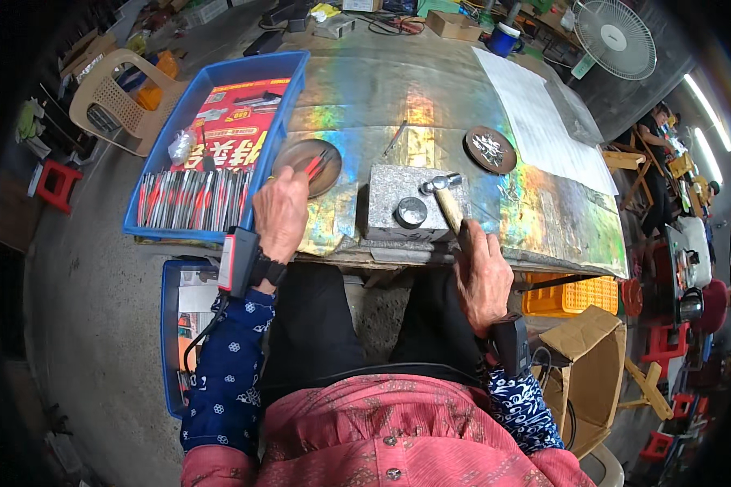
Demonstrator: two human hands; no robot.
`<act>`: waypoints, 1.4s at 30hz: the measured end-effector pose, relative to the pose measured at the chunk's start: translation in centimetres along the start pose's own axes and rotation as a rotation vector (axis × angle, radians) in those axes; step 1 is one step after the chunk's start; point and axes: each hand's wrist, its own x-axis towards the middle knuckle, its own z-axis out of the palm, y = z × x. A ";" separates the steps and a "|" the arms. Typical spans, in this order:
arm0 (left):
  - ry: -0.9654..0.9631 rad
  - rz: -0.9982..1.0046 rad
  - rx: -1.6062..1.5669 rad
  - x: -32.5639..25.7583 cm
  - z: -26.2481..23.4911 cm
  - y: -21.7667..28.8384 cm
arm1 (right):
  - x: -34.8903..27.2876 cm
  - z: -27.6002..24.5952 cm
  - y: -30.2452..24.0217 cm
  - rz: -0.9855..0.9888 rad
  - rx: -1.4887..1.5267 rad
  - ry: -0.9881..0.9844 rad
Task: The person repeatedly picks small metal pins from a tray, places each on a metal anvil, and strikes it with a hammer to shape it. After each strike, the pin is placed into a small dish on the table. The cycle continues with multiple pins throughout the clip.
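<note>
Nearest, the right hand grips a hammer, fingers wrapped round its handle, head above the stone block. Left of the block, the left hand reaches a round dish, fingertips hidden. Beyond, iridescent tabletop, blue tray, fan.

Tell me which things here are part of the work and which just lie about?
In use: hammer in right hand; stone block; metal cup; left hand at near dish; blue tray of red-tipped pieces.
Lying about: fan; plastic chair; red stool; cardboard box.
</note>
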 end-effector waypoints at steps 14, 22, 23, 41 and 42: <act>-0.043 0.003 0.241 1.8 2.9 -0.7 | 0.0 1.2 0.7 -0.043 -0.020 0.027; 0.208 0.087 0.040 0.0 -0.6 0.0 | 0.0 0.2 0.2 -0.009 0.028 -0.037; 0.208 0.049 -0.019 -0.3 -1.4 -0.6 | 0.1 0.2 0.2 -0.022 0.028 -0.025; -0.111 -0.106 -0.104 -0.1 -4.5 -8.4 | 0.0 0.2 -0.1 0.009 0.037 -0.035; -0.078 -0.088 -0.112 -0.1 -4.4 -8.4 | 0.0 0.2 -0.1 0.003 0.036 -0.038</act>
